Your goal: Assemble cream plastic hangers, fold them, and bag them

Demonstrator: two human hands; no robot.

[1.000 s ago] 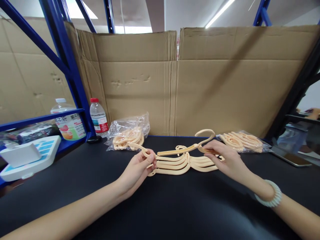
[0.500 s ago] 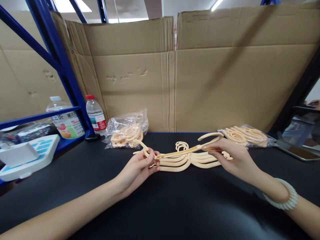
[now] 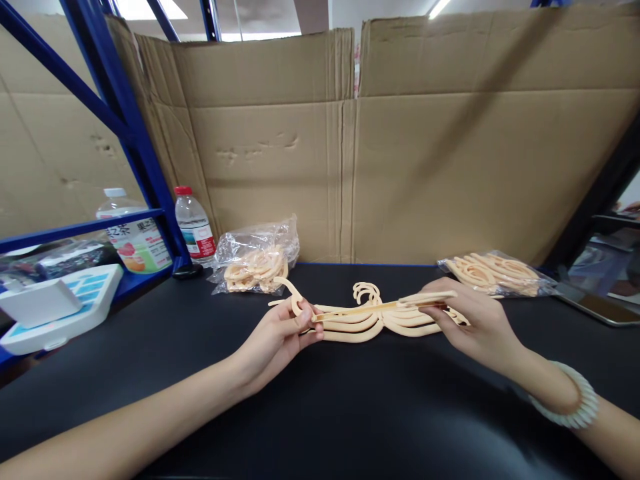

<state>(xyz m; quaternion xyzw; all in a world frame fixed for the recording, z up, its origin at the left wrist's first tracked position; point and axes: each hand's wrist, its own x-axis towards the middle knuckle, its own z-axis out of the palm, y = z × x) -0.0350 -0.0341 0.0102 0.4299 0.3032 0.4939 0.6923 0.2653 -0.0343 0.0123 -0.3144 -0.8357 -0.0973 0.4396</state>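
Between my hands stretches a beige plastic clothes hanger (image 3: pixel 356 311), raised a little above the black table. My left hand (image 3: pixel 280 339) pinches its left end, where a curved piece sticks up past the fingers. At the other end my right hand (image 3: pixel 473 323) grips another piece of it between thumb and fingers; part of that piece is hidden by the hand. Just behind and below lie several beige hangers (image 3: pixel 353 337) in a stack, their hooks pointing away from me and their arms spread left and right.
A clear bag of beige parts (image 3: pixel 255 267) lies back left, another bag (image 3: pixel 493 272) back right beside a phone-like object (image 3: pixel 600 307). Cardboard (image 3: pixel 270 153) walls the back. A water bottle (image 3: pixel 195 230), blue frame (image 3: pixel 135 147) and white-and-blue device (image 3: pixel 93 293) stand left.
The hanger's right-hand piece has turned from a raised curve to a flat, edge-on position as my right hand twists it. My left hand keeps its hold almost unmoved.
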